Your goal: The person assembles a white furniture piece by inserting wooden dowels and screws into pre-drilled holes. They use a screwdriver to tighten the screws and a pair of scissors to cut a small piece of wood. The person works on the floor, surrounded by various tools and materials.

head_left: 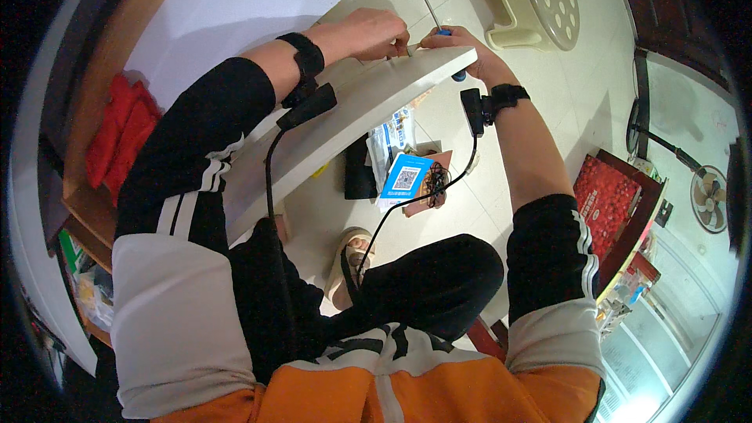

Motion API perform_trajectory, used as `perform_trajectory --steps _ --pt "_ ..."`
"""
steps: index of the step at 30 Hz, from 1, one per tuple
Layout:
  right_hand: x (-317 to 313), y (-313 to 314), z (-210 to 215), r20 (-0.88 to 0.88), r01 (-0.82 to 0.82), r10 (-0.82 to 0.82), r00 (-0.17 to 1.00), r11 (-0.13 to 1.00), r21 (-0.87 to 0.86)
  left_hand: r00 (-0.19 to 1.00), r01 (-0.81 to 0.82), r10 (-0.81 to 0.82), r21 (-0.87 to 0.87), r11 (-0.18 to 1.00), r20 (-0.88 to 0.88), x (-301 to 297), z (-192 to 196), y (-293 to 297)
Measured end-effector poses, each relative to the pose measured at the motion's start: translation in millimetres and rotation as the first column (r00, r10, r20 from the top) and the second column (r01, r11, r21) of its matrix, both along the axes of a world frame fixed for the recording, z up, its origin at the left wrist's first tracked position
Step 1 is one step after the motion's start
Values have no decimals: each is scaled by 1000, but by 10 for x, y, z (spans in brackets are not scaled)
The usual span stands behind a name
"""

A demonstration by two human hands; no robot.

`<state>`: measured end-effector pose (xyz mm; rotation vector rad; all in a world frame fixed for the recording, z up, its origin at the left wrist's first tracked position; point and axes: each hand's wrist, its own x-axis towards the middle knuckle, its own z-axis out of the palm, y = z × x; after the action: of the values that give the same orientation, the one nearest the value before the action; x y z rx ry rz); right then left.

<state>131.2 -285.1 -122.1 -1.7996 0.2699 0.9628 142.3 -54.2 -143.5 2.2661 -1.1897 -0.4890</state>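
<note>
Head view: the board (384, 90), thick and white, stands tilted between the person's arms, over the floor (489, 180) and beyond the lap; what bears its near end is hidden by the left arm. Judged by its thick edge and straight run, it should be stiff and fairly heavy, with a smooth face that may slip under a flat palm. Its two long edges look the surest place to take hold, one hand on each; the corners are likely the first parts to chip.

At the far end of the board, the left hand (380, 31) has its thumb and fingertips pressed together, seemingly pinching a slim piece (409, 51), too small to identify. Such a piece would be light, hard and easily dropped. By the board's far right corner, the right hand (462, 47) is wrapped around the blue handle of a screwdriver (432, 12), its shaft pointing up and away. It should be light and rigid, best gripped by that handle.

Below the board's right edge, a blue card (406, 178) and a black cable (436, 180) lie over the floor. Farther off stands a pale stool (529, 4).
</note>
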Motion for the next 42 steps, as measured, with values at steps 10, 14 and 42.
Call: perform_trajectory --steps 10,14,42 --pt "35 -60 -159 109 12 -2 994 996 -91 955 -231 252 140 963 -154 42 -60 -15" --pt "66 -129 -121 110 144 -128 986 977 -157 895 -396 397 45 917 -201 32 -74 -46" --pt "-821 116 455 198 384 -401 895 916 119 460 -429 305 92 898 -834 -27 -110 -105"
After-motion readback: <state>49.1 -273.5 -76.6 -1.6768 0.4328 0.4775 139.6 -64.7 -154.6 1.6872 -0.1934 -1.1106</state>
